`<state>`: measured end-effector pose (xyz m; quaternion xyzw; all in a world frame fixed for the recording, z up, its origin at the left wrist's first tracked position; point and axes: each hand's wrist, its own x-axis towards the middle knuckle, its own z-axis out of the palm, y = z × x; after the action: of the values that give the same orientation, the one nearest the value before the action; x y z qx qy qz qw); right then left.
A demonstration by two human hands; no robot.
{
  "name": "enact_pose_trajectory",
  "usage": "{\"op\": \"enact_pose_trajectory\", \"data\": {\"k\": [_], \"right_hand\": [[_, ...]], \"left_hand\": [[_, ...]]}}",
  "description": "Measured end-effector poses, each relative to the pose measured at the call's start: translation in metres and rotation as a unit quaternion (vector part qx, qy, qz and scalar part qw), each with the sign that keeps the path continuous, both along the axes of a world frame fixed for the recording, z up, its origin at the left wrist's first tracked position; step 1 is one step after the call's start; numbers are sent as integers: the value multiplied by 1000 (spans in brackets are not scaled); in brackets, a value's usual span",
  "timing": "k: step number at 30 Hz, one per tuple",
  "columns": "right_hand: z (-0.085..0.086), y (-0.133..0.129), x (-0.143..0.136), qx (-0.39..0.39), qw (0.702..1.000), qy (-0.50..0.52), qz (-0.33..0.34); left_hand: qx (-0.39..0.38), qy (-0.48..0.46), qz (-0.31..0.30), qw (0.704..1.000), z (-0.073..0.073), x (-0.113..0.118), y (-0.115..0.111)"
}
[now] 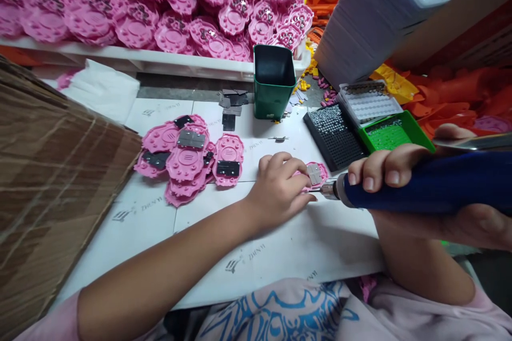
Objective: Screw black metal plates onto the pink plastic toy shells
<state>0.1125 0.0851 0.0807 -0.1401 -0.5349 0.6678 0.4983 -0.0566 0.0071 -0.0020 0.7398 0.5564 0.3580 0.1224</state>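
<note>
My left hand (280, 186) grips a pink plastic part (322, 171) on the white table, its fingers bent over the part's left side. A grey plate (314, 173) lies on that part. My right hand (404, 181) is wrapped round a blue power screwdriver (436, 181); its tip reaches the near edge of the pink part. To the left of my left hand lies a single pink part with a black plate (228, 169), beside a pile of pink parts (185, 162) with black and grey plates.
A green bin (274, 93) stands behind my left hand. Black screw tray (334, 136), green tray (416, 130) and clear tray (370, 101) sit back right. A cardboard box (60, 170) borders the left. Behind is a white crate (180, 64) of pink parts.
</note>
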Motion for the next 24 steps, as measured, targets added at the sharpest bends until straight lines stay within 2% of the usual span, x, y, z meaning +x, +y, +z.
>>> {"op": "enact_pose_trajectory", "data": {"k": [5,8,10,17,24], "right_hand": [[7,17,4,-14,996,-60,-68],[6,27,5,-41,989,-71,-124],[2,29,2,-57,987,-68,-137],[-5,28,-4,-45,993,-34,-99],[-8,29,-6,-39,994,-23,-95]], "left_hand": [[-35,57,19,998,1,2,-1],[-36,73,16,997,2,2,0],[-37,71,13,997,2,2,0],[-53,62,3,997,0,1,1],[-47,57,-7,997,0,0,2]]}}
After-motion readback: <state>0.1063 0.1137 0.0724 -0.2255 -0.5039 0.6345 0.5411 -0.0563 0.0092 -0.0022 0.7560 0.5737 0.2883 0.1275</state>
